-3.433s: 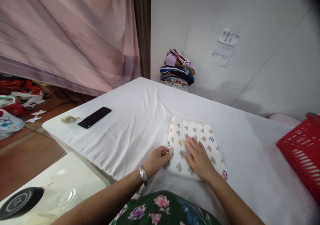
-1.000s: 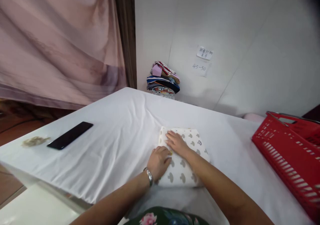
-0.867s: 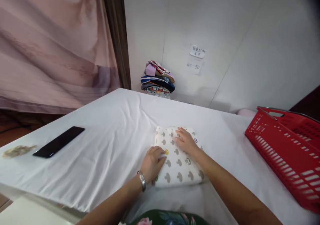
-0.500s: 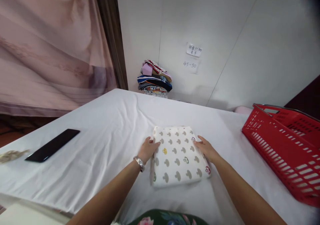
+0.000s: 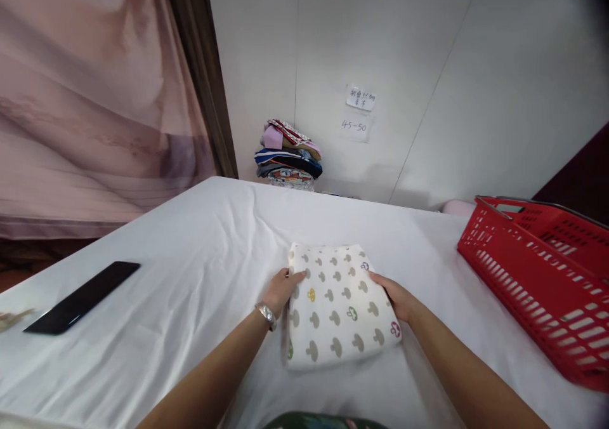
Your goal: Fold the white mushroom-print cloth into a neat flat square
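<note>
A folded white cloth (image 5: 340,302) printed with grey mushrooms and a few coloured ones lies in front of me, its near edge toward my body. My left hand (image 5: 282,289), with a silver bracelet at the wrist, grips its left edge, thumb on top and fingers hidden beneath. On the opposite edge my right hand (image 5: 392,294) holds it the same way, thumb over the print and the other fingers mostly out of sight. The cloth's middle sags slightly between the hands. Whether its underside is clear of the table I cannot tell.
A white sheet covers the table (image 5: 214,257). At the right stands a red plastic basket (image 5: 533,277) with a metal handle. A black flat object (image 5: 83,297) lies at the left. Folded clothes (image 5: 289,156) are stacked beyond the far edge, by a wall with paper signs (image 5: 356,126).
My fingers have slid further under the cloth's sides and closed on it. Its surface now bends slightly. The view has shifted a little.
</note>
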The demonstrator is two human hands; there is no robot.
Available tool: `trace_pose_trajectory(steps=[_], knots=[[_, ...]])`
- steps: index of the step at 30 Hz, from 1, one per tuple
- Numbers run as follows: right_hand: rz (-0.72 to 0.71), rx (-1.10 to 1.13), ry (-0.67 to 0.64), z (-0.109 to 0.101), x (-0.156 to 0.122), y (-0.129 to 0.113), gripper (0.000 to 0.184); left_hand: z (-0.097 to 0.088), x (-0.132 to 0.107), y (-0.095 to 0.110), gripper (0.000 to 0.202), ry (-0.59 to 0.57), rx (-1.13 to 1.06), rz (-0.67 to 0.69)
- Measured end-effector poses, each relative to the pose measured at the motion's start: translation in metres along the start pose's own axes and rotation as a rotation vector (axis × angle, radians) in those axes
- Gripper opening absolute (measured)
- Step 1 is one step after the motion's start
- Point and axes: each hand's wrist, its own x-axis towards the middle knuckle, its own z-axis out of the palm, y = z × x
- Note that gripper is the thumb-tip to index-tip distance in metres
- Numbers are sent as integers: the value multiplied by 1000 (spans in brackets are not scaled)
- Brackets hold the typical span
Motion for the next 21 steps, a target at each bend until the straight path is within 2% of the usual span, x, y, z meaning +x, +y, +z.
trace_pose_trajectory(steps=[4,9,16,18,21], knots=[[-76,-28,-33,1,-4,5,42,-2,-3,-1,46,-113,-34,-55],[-197,-105,-4,2,1,6,41,-7,-4,1,53,-100,110,-29],[-436,-187,128,-1,2,-32,45,2,8,27,52,-75,-109,161],[-436,-198,153,-4,8,-39,47,7,17,29,51,-67,-92,99],[-342,-220,254,-10,21,-37,49,15,28,23,47,-66,-31,-62]])
